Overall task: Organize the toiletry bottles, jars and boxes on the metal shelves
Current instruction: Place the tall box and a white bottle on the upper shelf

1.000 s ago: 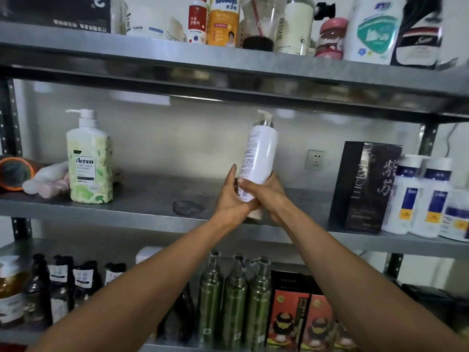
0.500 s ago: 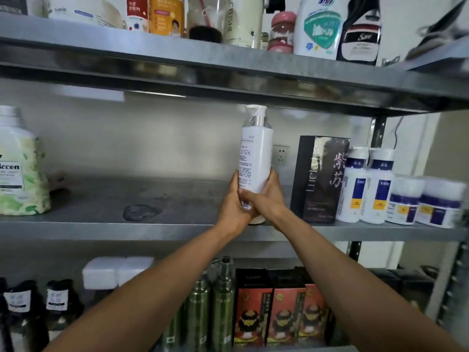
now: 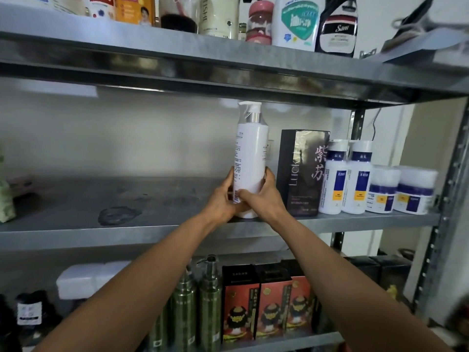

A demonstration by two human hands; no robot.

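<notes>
One white pump bottle [image 3: 251, 158] stands upright just left of the black box [image 3: 302, 171], close to it but not touching, on the same middle shelf [image 3: 127, 224]. Both hands are clamped on its lower part. The left hand [image 3: 223, 201] wraps the side away from the black box, and the right hand [image 3: 264, 199] wraps the side nearest it, thumb across the front.

Right of the black box are two blue-label white bottles [image 3: 335, 179], then two white jars [image 3: 383, 189] further right.

Below the black box are three red-and-black boxes [image 3: 272, 301]. Left of those, two green metal pump bottles [image 3: 210, 301] are visible, and the left forearm covers whatever is beyond them.

Above the black box, a row of at least seven containers [image 3: 295, 24] is cut off by the frame's top edge.

Well left of the black box there is one dark stain [image 3: 119, 215] on the shelf. At the frame's left edge is one green patterned bottle [image 3: 5, 204], mostly cut off.

The hands hide most of the pump bottle's base, so I can't tell whether it rests fully on the shelf. The label text is too small to read.
</notes>
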